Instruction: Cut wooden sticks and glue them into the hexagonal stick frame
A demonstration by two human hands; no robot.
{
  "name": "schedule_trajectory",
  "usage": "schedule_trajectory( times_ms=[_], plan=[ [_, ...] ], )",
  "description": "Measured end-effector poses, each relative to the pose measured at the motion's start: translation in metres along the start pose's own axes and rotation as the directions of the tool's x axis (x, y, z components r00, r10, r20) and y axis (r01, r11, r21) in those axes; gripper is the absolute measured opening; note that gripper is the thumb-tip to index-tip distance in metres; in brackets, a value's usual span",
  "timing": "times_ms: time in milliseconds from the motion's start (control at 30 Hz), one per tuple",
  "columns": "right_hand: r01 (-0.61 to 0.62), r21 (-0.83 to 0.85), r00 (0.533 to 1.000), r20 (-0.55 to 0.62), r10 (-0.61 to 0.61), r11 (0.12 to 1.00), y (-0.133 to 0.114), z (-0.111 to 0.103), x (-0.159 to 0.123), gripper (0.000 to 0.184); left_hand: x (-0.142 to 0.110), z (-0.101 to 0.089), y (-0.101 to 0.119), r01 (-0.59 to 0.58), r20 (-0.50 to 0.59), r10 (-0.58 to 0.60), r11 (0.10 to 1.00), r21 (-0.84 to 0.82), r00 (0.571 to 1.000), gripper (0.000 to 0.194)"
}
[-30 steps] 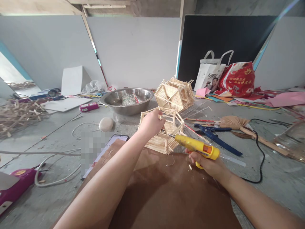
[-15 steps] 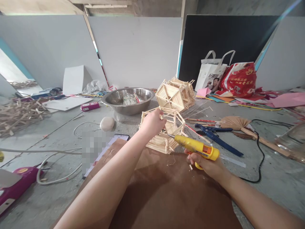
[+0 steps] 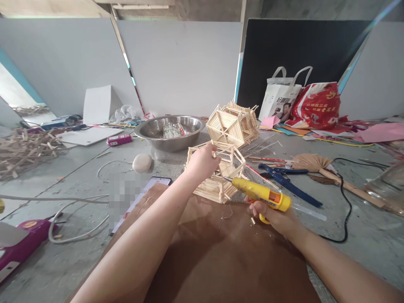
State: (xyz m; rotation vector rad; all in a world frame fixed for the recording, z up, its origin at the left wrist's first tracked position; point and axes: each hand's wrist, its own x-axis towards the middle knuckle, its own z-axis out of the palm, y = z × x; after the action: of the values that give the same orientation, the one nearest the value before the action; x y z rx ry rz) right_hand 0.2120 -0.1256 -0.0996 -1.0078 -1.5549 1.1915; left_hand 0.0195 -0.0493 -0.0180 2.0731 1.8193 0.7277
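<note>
Unmoved, seemingly steadying, left hand [image 3: 203, 162] curls over pale wooden-stick frame [image 3: 207, 190], hold unclear; beside it, right hand [image 3: 274, 215] clasps yellow plastic glue gun [image 3: 255, 190].

White bag [image 3: 279, 100]: "好咖啡", next character partly covered | red bag [image 3: 322, 105]: "买三金" in upper line, remainder unclear | phone [image 3: 145, 190]: "00" on screen | glue gun [image 3: 254, 190]: label too small to read

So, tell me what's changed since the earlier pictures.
Very little: the view shifted slightly, bringing a small yellow object in at the left edge. No visible grab or release. The left hand stays at the top of the open, pale wooden-stick frame; the right hand keeps its grip on the yellow plastic glue gun, nozzle close by the frame.
</note>
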Motion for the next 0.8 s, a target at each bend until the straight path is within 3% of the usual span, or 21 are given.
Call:
schedule_trajectory(
  times_ms=[800],
  plan=[
    [0.003,-0.024,1.000,-0.015,-0.004,1.000,-0.0008,-0.0009,-0.0008,0.023,0.0003,0.0004,-0.0008,-0.013,-0.008,0.013,1.000,-0.005,1.000,0.027]
  ],
)
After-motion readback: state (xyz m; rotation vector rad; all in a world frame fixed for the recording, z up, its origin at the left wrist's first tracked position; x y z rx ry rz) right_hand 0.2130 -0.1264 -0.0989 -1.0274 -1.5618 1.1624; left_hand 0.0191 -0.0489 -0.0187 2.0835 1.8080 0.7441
